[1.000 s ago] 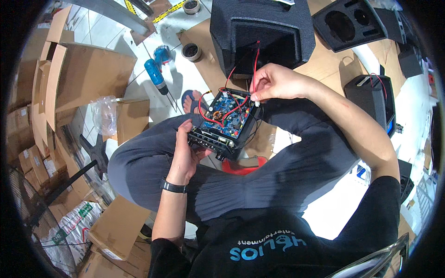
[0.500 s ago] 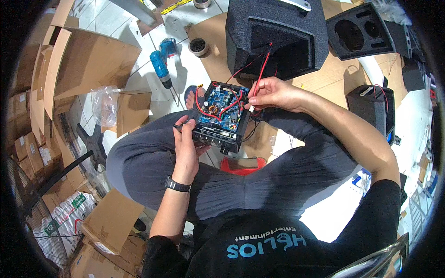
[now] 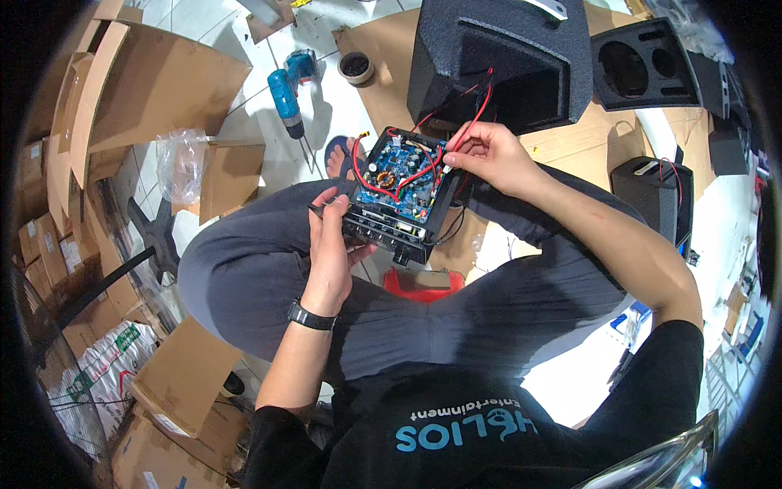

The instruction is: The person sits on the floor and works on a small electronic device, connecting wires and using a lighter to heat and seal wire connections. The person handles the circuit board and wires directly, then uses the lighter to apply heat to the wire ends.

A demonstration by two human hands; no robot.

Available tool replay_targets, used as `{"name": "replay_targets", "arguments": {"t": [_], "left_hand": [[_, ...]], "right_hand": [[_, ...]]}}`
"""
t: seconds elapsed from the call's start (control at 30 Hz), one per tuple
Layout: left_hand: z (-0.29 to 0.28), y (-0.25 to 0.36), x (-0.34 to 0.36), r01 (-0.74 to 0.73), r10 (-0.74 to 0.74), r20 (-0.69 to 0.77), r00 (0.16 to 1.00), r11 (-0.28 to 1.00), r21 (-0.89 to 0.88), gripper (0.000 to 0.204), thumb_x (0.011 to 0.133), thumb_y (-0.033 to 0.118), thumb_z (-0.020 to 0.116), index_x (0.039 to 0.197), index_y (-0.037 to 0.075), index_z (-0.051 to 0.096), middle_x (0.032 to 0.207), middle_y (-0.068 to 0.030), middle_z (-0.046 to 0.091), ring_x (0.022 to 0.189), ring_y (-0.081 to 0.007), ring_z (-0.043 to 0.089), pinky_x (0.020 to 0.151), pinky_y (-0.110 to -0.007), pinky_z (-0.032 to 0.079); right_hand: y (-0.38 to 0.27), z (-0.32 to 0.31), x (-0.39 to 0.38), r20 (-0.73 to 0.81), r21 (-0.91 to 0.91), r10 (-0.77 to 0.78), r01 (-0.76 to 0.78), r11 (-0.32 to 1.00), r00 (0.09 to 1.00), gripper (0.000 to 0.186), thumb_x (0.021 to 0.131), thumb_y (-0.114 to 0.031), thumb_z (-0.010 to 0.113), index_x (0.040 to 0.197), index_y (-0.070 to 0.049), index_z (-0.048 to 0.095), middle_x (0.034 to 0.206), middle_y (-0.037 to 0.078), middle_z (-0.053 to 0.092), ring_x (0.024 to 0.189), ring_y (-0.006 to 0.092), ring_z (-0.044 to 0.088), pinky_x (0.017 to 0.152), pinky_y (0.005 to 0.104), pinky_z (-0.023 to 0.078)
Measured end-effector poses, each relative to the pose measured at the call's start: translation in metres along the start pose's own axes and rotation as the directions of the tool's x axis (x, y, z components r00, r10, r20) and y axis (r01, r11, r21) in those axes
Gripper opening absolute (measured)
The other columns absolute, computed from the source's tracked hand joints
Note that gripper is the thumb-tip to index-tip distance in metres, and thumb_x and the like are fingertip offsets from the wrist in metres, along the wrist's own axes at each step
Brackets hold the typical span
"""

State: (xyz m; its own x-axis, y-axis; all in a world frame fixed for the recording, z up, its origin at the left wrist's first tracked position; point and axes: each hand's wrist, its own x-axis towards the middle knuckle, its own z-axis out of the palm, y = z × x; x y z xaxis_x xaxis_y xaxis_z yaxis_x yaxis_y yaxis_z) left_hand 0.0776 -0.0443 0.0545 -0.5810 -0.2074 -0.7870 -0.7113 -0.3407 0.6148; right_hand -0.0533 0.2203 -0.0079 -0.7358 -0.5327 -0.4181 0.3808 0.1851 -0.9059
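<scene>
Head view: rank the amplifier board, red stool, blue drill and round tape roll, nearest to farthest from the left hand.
From the left hand:
1. Amplifier board, gripped at its left edge.
2. Red stool, just right, under the legs.
3. Blue drill, on the floor ahead.
4. Tape roll, ahead, beyond the drill.

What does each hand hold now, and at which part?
The left hand grips the amplifier module at its near left edge. The right hand pinches a red wire near its connector end.
</scene>
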Motion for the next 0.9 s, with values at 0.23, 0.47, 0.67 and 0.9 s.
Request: {"name": "replay_targets", "arguments": {"t": [0.23, 0.47, 0.67, 0.9], "left_hand": [[0.002, 0.000, 0.001, 0.006, -0.006, 0.011, 1.000, 1.000, 0.025, 0.067, 0.098, 0.056, 0.053, 0.149, 0.016, 0.038, 0.119, -0.0070, 0.057, 0.089, -0.0180, 0.066, 0.072, -0.033, 0.057], [0.025, -0.006, -0.002, -0.001, 0.001, -0.069, 0.998, 1.000, 0.005, 0.063, 0.099, 0.055, 0.053, 0.146, 0.015, 0.039, 0.119, -0.0068, 0.057, 0.085, -0.0176, 0.066, 0.070, -0.032, 0.058], [0.040, -0.015, 0.004, 0.104, -0.110, -0.049, 0.993, 0.988, -0.114, 0.057, 0.100, 0.055, 0.056, 0.137, 0.015, 0.043, 0.116, -0.0056, 0.061, 0.090, -0.0180, 0.068, 0.070, -0.032, 0.059], [0.042, -0.010, 0.016, 0.275, -0.271, 0.058, 0.961, 0.957, -0.087, 0.060, 0.098, 0.057, 0.057, 0.140, 0.016, 0.043, 0.116, -0.0060, 0.062, 0.089, -0.0192, 0.067, 0.076, -0.033, 0.058]], "right_hand": [[-0.025, -0.004, 0.001, 0.118, 0.070, 0.062, -0.070, 0.995, 0.991, 0.017, 0.092, -0.007, 0.079, 0.103, -0.001, 0.067, 0.095, 0.006, 0.074, 0.089, 0.0105, 0.071, 0.082, 0.0251, 0.058], [-0.027, -0.007, 0.002, 0.168, 0.101, 0.134, -0.152, 0.983, 0.977, 0.023, 0.088, -0.006, 0.083, 0.104, 0.000, 0.068, 0.095, 0.008, 0.075, 0.088, 0.0122, 0.073, 0.081, 0.0263, 0.060], [-0.010, -0.013, 0.001, 0.171, -0.054, 0.187, -0.180, 0.982, 0.967, 0.022, 0.083, -0.010, 0.087, 0.097, -0.002, 0.071, 0.086, 0.006, 0.074, 0.078, 0.0086, 0.069, 0.070, 0.0222, 0.055], [-0.007, -0.015, 0.001, 0.203, -0.131, 0.209, -0.185, 0.974, 0.957, 0.024, 0.080, -0.016, 0.088, 0.092, -0.001, 0.074, 0.078, 0.004, 0.073, 0.072, 0.0073, 0.067, 0.065, 0.0228, 0.051]]}}
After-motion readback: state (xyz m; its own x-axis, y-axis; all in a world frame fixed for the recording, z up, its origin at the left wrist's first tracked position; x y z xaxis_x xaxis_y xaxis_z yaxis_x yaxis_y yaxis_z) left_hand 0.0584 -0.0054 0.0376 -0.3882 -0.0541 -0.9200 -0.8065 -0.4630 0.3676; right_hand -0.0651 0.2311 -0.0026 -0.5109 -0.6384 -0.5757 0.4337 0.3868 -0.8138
